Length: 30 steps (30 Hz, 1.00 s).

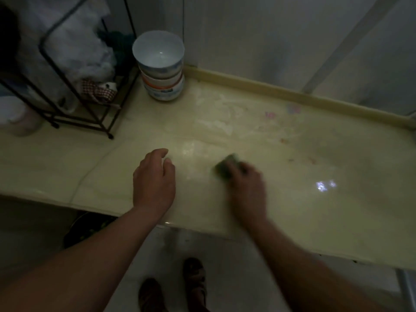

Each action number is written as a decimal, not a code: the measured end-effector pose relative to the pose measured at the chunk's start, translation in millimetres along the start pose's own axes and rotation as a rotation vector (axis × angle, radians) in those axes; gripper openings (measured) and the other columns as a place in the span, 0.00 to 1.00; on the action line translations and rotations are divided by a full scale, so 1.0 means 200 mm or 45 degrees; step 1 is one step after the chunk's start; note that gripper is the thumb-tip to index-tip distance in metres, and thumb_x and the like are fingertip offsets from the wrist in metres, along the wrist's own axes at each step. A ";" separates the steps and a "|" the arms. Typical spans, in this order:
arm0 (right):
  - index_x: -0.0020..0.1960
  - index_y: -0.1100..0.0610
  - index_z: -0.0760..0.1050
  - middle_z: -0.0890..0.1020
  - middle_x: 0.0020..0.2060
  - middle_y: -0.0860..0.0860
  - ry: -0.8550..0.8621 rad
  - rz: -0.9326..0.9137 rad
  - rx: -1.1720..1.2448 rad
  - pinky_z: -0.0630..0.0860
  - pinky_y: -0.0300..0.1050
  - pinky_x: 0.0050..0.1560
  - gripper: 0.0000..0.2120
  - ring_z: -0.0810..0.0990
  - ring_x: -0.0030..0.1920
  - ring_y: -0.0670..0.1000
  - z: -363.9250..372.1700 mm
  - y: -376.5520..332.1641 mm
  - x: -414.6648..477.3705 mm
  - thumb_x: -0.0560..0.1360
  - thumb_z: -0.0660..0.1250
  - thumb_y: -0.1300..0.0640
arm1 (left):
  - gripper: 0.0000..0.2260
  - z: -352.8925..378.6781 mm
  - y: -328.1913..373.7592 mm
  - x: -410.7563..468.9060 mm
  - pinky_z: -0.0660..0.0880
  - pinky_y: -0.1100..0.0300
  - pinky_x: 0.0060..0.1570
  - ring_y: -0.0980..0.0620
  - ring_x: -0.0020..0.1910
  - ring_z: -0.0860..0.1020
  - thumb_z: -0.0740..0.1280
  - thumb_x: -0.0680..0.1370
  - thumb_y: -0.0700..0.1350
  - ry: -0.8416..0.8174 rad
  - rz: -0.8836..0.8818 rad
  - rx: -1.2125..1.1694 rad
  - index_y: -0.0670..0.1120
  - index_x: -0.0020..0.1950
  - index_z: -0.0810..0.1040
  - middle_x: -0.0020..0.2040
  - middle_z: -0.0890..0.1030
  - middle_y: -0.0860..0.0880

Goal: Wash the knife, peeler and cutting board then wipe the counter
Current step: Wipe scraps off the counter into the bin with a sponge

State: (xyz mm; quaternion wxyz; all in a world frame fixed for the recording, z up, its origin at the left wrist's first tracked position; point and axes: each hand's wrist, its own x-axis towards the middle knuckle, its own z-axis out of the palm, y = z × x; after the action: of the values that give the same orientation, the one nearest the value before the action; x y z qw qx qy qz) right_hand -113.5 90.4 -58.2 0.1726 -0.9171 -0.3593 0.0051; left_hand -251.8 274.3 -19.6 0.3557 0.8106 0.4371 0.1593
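Pretty sure this is a small home kitchen, and a dim one. Most of the frame is a pale, glossy stone-look counter [292, 176] with smears and wet streaks, and a raised lip [270, 88] runs along its back edge against plain light wall panels [247, 30]. At upper centre there's a stack of bowls [161, 70], white with blue and orange trim. In the upper left a black wire rack [67, 86] sits on the counter, stuffed with crumpled plastic bags [74, 52]. The right hand [247, 188] grips a green scrub pad [225, 167] on the counter. At the bottom there are sandalled feet [193, 278] on a light floor [236, 266].
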 end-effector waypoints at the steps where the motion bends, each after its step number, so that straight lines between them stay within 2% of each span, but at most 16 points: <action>1: 0.75 0.46 0.70 0.76 0.64 0.57 0.030 0.183 -0.054 0.72 0.48 0.56 0.25 0.76 0.60 0.62 -0.03 0.11 0.15 0.79 0.62 0.60 | 0.18 -0.03 -0.02 0.03 0.72 0.44 0.66 0.43 0.64 0.77 0.56 0.81 0.49 0.027 -0.013 -0.017 0.47 0.68 0.76 0.65 0.80 0.46; 3: 0.75 0.45 0.68 0.75 0.64 0.61 0.113 0.466 -0.192 0.73 0.54 0.59 0.24 0.75 0.60 0.65 -0.08 0.30 0.39 0.79 0.62 0.56 | 0.16 -0.09 -0.09 0.07 0.72 0.43 0.67 0.44 0.64 0.77 0.58 0.83 0.47 0.066 -0.053 -0.059 0.47 0.68 0.76 0.66 0.79 0.47; 5: 0.74 0.46 0.68 0.75 0.63 0.62 0.151 0.528 -0.175 0.73 0.56 0.59 0.23 0.74 0.59 0.65 -0.04 0.21 0.45 0.80 0.61 0.53 | 0.14 -0.13 -0.17 0.11 0.72 0.43 0.68 0.46 0.65 0.76 0.59 0.83 0.46 0.088 -0.094 -0.101 0.48 0.68 0.76 0.66 0.79 0.48; 7: 0.74 0.46 0.70 0.77 0.61 0.61 0.076 0.428 -0.088 0.74 0.56 0.59 0.20 0.76 0.57 0.64 0.07 -0.09 0.34 0.83 0.57 0.49 | 0.15 -0.15 -0.24 0.13 0.72 0.45 0.68 0.46 0.65 0.76 0.59 0.84 0.46 0.091 -0.123 -0.140 0.49 0.69 0.75 0.66 0.79 0.48; 8: 0.73 0.46 0.71 0.78 0.62 0.60 0.017 0.286 -0.023 0.76 0.56 0.58 0.20 0.77 0.57 0.63 0.10 -0.24 0.23 0.83 0.56 0.47 | 0.15 -0.16 -0.27 0.14 0.72 0.45 0.67 0.46 0.65 0.76 0.59 0.84 0.46 0.082 -0.140 -0.163 0.49 0.69 0.75 0.66 0.79 0.48; 11: 0.76 0.44 0.71 0.78 0.66 0.58 -0.107 -0.145 -0.092 0.75 0.50 0.58 0.22 0.76 0.59 0.60 0.14 -0.37 0.02 0.82 0.64 0.51 | 0.14 -0.23 -0.33 0.14 0.74 0.45 0.65 0.43 0.63 0.77 0.60 0.83 0.45 0.078 -0.148 -0.213 0.47 0.67 0.77 0.63 0.81 0.45; 12: 0.76 0.45 0.72 0.78 0.66 0.58 -0.101 -0.125 -0.114 0.74 0.50 0.57 0.24 0.76 0.59 0.61 0.12 -0.33 0.05 0.81 0.66 0.54 | 0.14 -0.28 -0.36 0.15 0.74 0.45 0.64 0.43 0.62 0.78 0.60 0.83 0.46 0.093 -0.138 -0.215 0.46 0.67 0.77 0.63 0.81 0.45; 14: 0.75 0.48 0.74 0.79 0.62 0.62 -0.013 0.156 -0.127 0.75 0.52 0.53 0.24 0.78 0.55 0.65 0.13 -0.32 0.18 0.79 0.66 0.56 | 0.17 -0.38 -0.47 0.16 0.75 0.44 0.63 0.43 0.60 0.78 0.58 0.81 0.48 0.133 -0.124 -0.199 0.46 0.66 0.77 0.62 0.81 0.45; 16: 0.75 0.52 0.73 0.77 0.59 0.65 0.051 0.272 -0.180 0.75 0.54 0.53 0.23 0.77 0.54 0.67 0.24 -0.50 0.31 0.80 0.65 0.55 | 0.18 -0.47 -0.60 0.18 0.75 0.44 0.64 0.44 0.61 0.78 0.57 0.81 0.49 0.174 -0.163 -0.168 0.46 0.67 0.77 0.63 0.81 0.46; 20: 0.78 0.50 0.68 0.74 0.62 0.62 -0.066 -0.090 -0.184 0.72 0.55 0.56 0.23 0.74 0.56 0.64 0.47 -1.00 0.51 0.83 0.61 0.51 | 0.20 -0.62 -0.79 0.17 0.74 0.43 0.64 0.45 0.61 0.78 0.55 0.81 0.51 0.224 -0.206 -0.160 0.47 0.68 0.77 0.64 0.81 0.46; 22: 0.78 0.49 0.67 0.74 0.62 0.62 -0.079 -0.078 -0.215 0.72 0.55 0.55 0.23 0.73 0.55 0.63 0.49 -1.09 0.51 0.84 0.60 0.50 | 0.20 -0.67 -0.85 0.18 0.75 0.44 0.62 0.45 0.60 0.78 0.55 0.80 0.52 0.253 -0.218 -0.155 0.47 0.66 0.78 0.62 0.81 0.46; 26: 0.79 0.49 0.67 0.75 0.59 0.61 -0.219 -0.253 -0.251 0.73 0.53 0.51 0.28 0.74 0.53 0.62 0.46 -1.28 0.05 0.80 0.64 0.46 | 0.19 -0.77 -0.93 0.14 0.75 0.45 0.61 0.47 0.60 0.77 0.55 0.80 0.51 0.294 -0.293 -0.215 0.48 0.65 0.78 0.61 0.80 0.47; 30: 0.78 0.53 0.69 0.76 0.60 0.60 -0.284 -0.408 -0.182 0.73 0.52 0.49 0.33 0.73 0.53 0.61 0.55 -1.54 -0.23 0.75 0.72 0.52 | 0.19 -0.85 -0.98 0.10 0.76 0.45 0.61 0.47 0.60 0.76 0.55 0.80 0.51 0.361 -0.308 -0.275 0.47 0.64 0.78 0.60 0.80 0.47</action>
State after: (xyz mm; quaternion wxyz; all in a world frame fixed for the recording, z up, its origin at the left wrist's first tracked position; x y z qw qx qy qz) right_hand -363.9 304.6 -69.0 0.0649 -0.8519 -0.5168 0.0536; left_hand -454.6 437.1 -43.1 0.3919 0.6790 0.5571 0.2738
